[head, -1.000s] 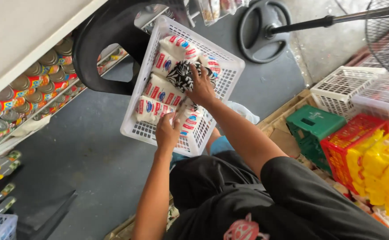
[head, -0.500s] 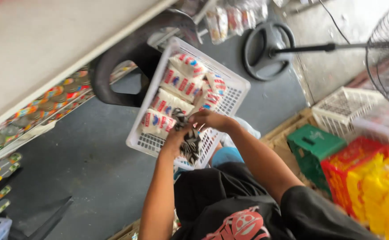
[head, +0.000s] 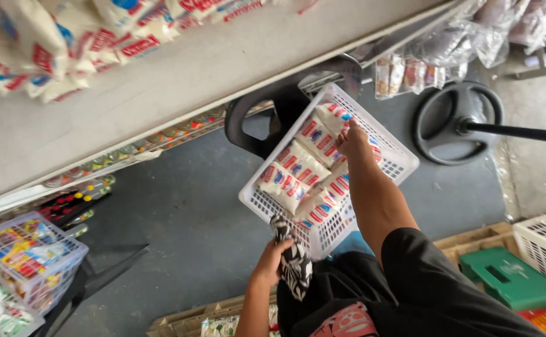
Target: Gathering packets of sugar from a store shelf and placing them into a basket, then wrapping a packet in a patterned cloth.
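A white plastic basket [head: 395,163] rests on a black stool and holds several white packets with red and blue print [head: 291,168]. My right hand [head: 351,142] reaches into the basket and rests on the packets near its far side; whether it grips one I cannot tell. My left hand [head: 271,261] is below the basket's near edge, closed on a black and white patterned cloth [head: 294,263] that hangs down from it.
A white shelf [head: 160,87] carrying more packets runs along the top left, with cans on the row beneath. A fan base [head: 457,122] stands to the right. Baskets of goods sit at lower left; a green box [head: 510,279] and a white crate lie at lower right.
My left hand has drawn the patterned cloth out of the basket and down to its near edge. My right hand has reached back among the packets. The view has tilted up toward the shelf.
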